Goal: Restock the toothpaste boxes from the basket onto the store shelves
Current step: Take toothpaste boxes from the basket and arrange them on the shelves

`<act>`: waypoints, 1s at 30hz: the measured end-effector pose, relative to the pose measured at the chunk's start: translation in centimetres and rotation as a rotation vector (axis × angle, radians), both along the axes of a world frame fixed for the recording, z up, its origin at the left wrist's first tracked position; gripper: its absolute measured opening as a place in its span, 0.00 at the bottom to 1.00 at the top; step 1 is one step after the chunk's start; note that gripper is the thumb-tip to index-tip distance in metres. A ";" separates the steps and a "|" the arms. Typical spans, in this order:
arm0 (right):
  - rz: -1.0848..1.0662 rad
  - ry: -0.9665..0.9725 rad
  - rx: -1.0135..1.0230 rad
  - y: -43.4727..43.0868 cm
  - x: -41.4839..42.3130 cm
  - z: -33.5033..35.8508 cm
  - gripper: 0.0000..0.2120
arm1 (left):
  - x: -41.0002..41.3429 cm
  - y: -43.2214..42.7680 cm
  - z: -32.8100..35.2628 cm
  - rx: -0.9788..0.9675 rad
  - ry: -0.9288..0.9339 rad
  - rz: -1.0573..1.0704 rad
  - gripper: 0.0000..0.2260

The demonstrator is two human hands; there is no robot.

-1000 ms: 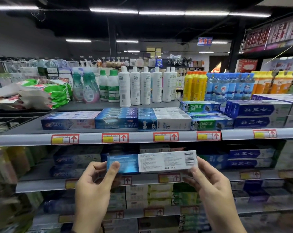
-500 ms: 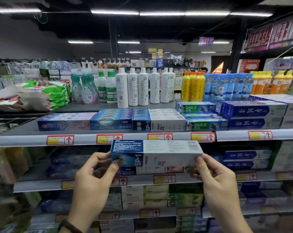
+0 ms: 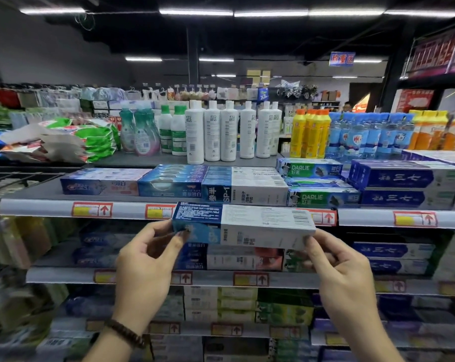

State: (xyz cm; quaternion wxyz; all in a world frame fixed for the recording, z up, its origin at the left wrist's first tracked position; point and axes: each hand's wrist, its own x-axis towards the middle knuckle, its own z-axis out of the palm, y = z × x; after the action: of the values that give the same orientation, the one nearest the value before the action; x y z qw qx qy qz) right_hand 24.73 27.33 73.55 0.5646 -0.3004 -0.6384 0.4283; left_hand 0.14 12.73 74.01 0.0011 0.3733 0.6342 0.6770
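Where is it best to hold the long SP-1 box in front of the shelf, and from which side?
By its two short ends, one hand from each side: left hand on the blue end, right hand on the white end. The SP-1 box is long, slim and lies level, so end grips should keep it steady.

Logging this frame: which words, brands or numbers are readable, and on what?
"DARLIE": green boxes.
"SP-1": blue-and-white shelf box; fainter on the held box, which the left hand and right hand pinch.
"三七": dark blue boxes.
"Crest": pink-and-blue box.
Price tags, barcode print: too blurred to read.
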 end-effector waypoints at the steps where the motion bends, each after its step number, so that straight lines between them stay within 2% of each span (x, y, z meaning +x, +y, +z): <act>1: -0.009 -0.003 0.012 0.3 -0.2 0.1 0.09 | -0.4 0.4 0.1 0.000 0.010 0.007 0.09; 4: -0.057 -0.041 0.059 0.9 -1.0 0.4 0.08 | -1.9 1.7 0.7 -0.019 0.039 -0.006 0.09; 7: -0.155 -0.100 0.105 1.8 -1.7 0.7 0.08 | -2.9 2.8 1.3 -0.024 0.075 -0.056 0.15; 11: -0.239 -0.156 0.144 2.8 -2.9 1.6 0.07 | -4.9 4.3 1.7 0.012 0.061 -0.097 0.19; 17: -0.319 -0.213 0.199 3.7 -5.1 3.7 0.09 | -8.2 6.6 3.0 0.018 0.049 -0.199 0.13; 21: -0.344 -0.272 0.233 5.0 -6.5 5.9 0.13 | -10.0 8.5 4.3 0.023 0.079 -0.196 0.13; 26: -0.392 -0.381 0.295 8.2 -7.4 8.2 0.10 | -10.5 10.8 6.2 0.032 0.177 -0.125 0.12; 30: -0.400 -0.545 0.285 11.2 -8.4 9.7 0.08 | -10.8 13.0 7.2 -0.038 0.208 -0.050 0.11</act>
State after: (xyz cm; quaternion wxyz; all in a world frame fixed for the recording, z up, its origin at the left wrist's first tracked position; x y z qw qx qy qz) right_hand 16.32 38.49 83.21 0.4827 -0.4408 -0.7471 0.1204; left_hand -10.63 25.76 81.16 -0.0406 0.4572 0.6340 0.6224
